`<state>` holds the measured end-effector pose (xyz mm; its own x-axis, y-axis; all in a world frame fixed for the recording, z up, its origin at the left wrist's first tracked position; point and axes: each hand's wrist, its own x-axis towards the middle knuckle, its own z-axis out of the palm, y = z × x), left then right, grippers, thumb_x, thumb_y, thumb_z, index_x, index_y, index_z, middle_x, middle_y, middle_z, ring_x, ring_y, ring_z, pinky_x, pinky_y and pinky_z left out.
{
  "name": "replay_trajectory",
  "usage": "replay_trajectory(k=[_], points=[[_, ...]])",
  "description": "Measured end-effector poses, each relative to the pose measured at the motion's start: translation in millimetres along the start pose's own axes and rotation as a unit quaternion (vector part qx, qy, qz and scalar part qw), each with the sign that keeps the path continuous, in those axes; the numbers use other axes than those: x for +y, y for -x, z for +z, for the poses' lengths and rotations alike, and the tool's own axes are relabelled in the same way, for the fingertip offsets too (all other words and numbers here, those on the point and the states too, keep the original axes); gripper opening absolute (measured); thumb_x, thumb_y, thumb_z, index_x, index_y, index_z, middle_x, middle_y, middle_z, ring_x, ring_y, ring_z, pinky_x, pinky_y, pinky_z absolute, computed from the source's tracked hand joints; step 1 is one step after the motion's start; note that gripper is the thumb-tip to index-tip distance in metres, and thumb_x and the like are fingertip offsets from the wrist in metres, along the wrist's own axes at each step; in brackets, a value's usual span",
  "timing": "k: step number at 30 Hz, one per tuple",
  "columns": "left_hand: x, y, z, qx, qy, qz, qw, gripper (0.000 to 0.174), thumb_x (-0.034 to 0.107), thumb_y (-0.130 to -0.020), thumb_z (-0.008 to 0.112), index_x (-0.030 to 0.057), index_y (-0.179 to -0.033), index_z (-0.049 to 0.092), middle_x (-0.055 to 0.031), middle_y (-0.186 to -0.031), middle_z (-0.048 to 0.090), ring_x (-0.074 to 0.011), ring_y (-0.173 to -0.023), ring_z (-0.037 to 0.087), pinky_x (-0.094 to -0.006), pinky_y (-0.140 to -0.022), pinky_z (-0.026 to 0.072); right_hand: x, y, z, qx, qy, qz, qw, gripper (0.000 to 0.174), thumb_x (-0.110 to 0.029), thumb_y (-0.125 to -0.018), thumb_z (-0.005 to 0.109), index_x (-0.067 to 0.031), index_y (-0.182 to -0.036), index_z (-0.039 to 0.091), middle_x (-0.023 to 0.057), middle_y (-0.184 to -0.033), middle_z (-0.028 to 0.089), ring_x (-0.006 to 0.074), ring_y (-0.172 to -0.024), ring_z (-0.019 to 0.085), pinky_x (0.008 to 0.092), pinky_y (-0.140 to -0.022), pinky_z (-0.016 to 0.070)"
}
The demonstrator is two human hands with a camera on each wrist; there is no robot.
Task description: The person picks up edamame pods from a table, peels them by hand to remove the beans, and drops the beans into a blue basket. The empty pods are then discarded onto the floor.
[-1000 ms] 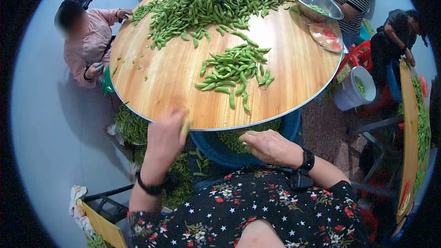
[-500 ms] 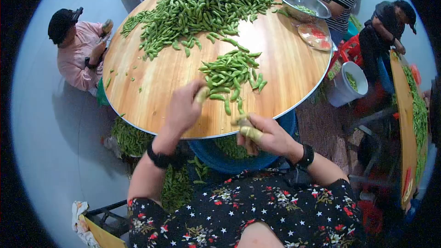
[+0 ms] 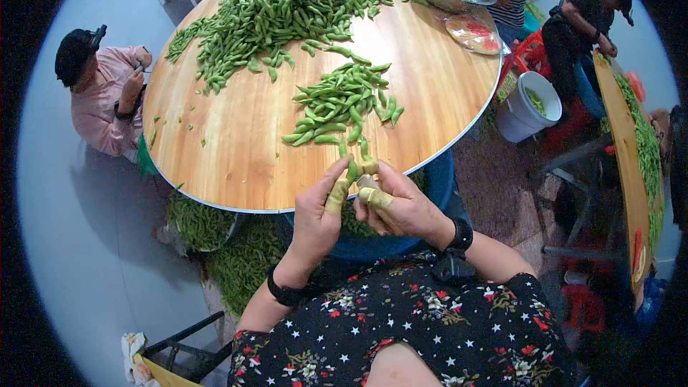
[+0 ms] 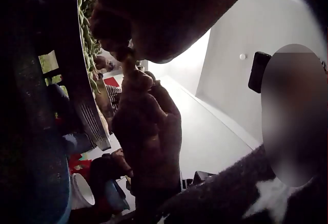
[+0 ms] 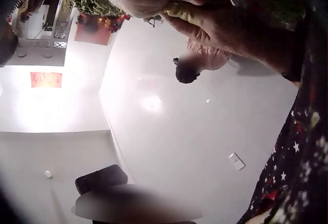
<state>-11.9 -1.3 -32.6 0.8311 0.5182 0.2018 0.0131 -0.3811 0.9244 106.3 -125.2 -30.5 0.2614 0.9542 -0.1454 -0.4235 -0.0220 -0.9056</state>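
My left hand pinches a green soybean pod between thumb and fingertips, over the table's front edge. Right beside it, the curled fingertips of my right hand meet the pod's side. Yellowish wraps cover both thumbs and some fingers. A small pile of pods lies just beyond the hands on the round wooden table. In the left wrist view the right hand is dark, its fingertips against the left hand's. The right wrist view shows the left hand partly behind the right; the pod is hidden there.
A large heap of pods covers the table's far side, near a metal bowl. Below the front edge stands a blue tub. A white bucket is on the floor at right. A person in pink sits at left.
My left hand went from the near table edge to the small pile, then came back to the right hand with a pod. The right hand rose from over the tub to the table edge.
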Motion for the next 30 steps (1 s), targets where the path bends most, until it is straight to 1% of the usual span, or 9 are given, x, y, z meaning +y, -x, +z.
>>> replay_trajectory(k=[5,10,14,16,21,24,25,26,30], points=[[6.2,-4.4,-2.6,-0.026,0.025,-0.01,0.999,0.037,0.003,-0.09,0.054,0.0027,-0.126,0.055,-0.0204,-0.109,0.065,-0.0262,-0.097,0.066,-0.0316,-0.082,0.0501,-5.2,5.0,3.0,0.01,-0.016,0.002,1.0,0.031,-0.026,-0.097,0.047,-0.0056,-0.12,0.04,0.0032,-0.073,0.056,0.009,-0.046,0.047,0.022,-0.04,0.0368],[14.9,0.9,-6.2,-0.033,-0.21,0.178,0.961,0.037,0.002,-0.09,0.054,0.002,-0.127,0.055,-0.0164,-0.089,0.066,-0.0224,-0.078,0.065,-0.0304,-0.071,0.05,-10.4,14.3,3.1,0.012,0.022,0.011,1.0,0.025,-0.02,-0.097,0.047,-0.0089,-0.119,0.042,0.0017,-0.071,0.056,0.0074,-0.044,0.044,0.02,-0.039,0.0342],[0.2,9.1,3.8,-0.028,-0.02,0.152,0.988,0.036,0.007,-0.092,0.054,0.0036,-0.128,0.055,-0.0055,-0.072,0.057,-0.0139,-0.06,0.054,-0.0275,-0.056,0.0441,-6.6,17.9,2.0,-0.007,-0.05,0.019,0.999,0.024,-0.016,-0.096,0.046,-0.0109,-0.119,0.043,0.0013,-0.07,0.056,0.0061,-0.042,0.043,0.0187,-0.037,0.0328],[-4.5,12.4,5.2,-0.1,0.303,-0.176,0.931,0.036,0.015,-0.096,0.052,0.006,-0.131,0.053,0.003,-0.069,0.048,-0.0058,-0.055,0.041,-0.021,-0.049,0.0332,-4.2,17.1,-3.7,-0.017,-0.166,0.103,0.981,0.024,-0.015,-0.095,0.046,-0.0116,-0.119,0.045,0.0019,-0.068,0.055,0.0058,-0.039,0.042,0.0183,-0.033,0.0316],[-19.2,18.7,8.6,-0.151,0.549,-0.259,0.78,0.039,0.022,-0.097,0.051,0.007,-0.133,0.05,0.006,-0.073,0.048,-0.0018,-0.057,0.036,-0.0154,-0.049,0.0285,6.5,17.3,-16.7,-0.062,-0.234,0.124,0.962,0.022,-0.018,-0.097,0.045,-0.0105,-0.117,0.045,0.0042,-0.066,0.056,0.0084,-0.039,0.047,0.0196,-0.032,0.0363],[-10.3,19.6,6.9,-0.115,0.297,-0.209,0.924,0.037,0.018,-0.093,0.058,0.0048,-0.127,0.054,-0.0006,-0.078,0.058,-0.0086,-0.059,0.051,-0.0202,-0.05,0.0396,7.1,20.6,-17.3,-0.036,-0.162,0.13,0.978,0.018,-0.019,-0.097,0.044,-0.009,-0.113,0.045,0.0048,-0.067,0.057,0.0105,-0.04,0.049,0.0221,-0.034,0.039],[-8.9,20.1,7.5,-0.076,0.085,-0.024,0.993,0.037,0.013,-0.089,0.062,0.0032,-0.124,0.055,-0.0068,-0.082,0.061,-0.0152,-0.065,0.058,-0.0244,-0.055,0.0451,5.5,22.8,-15.2,-0.037,-0.161,0.132,0.977,0.018,-0.019,-0.097,0.044,-0.009,-0.113,0.045,0.0048,-0.067,0.057,0.0105,-0.04,0.049,0.0221,-0.034,0.039],[-7.7,20.5,7.9,-0.031,-0.137,0.164,0.976,0.038,0.008,-0.085,0.065,0.0017,-0.121,0.056,-0.0129,-0.087,0.065,-0.0218,-0.071,0.065,-0.0287,-0.059,0.0506,1.8,24.5,-12.3,-0.018,-0.099,0.127,0.987,0.017,-0.02,-0.098,0.044,-0.008,-0.11,0.045,0.0046,-0.067,0.056,0.0113,-0.041,0.051,0.023,-0.035,0.0401],[4.6,24.1,13.6,-0.003,-0.185,0.174,0.967,0.026,0.004,-0.082,0.067,0.0008,-0.107,0.06,-0.0153,-0.083,0.066,-0.0234,-0.068,0.067,-0.0303,-0.06,0.0519,-9.8,30.6,-0.3,0.015,0.055,0.099,0.993,0.022,-0.024,-0.099,0.043,-0.0046,-0.11,0.044,0.0062,-0.068,0.056,0.0132,-0.045,0.053,0.0251,-0.039,0.0442]])
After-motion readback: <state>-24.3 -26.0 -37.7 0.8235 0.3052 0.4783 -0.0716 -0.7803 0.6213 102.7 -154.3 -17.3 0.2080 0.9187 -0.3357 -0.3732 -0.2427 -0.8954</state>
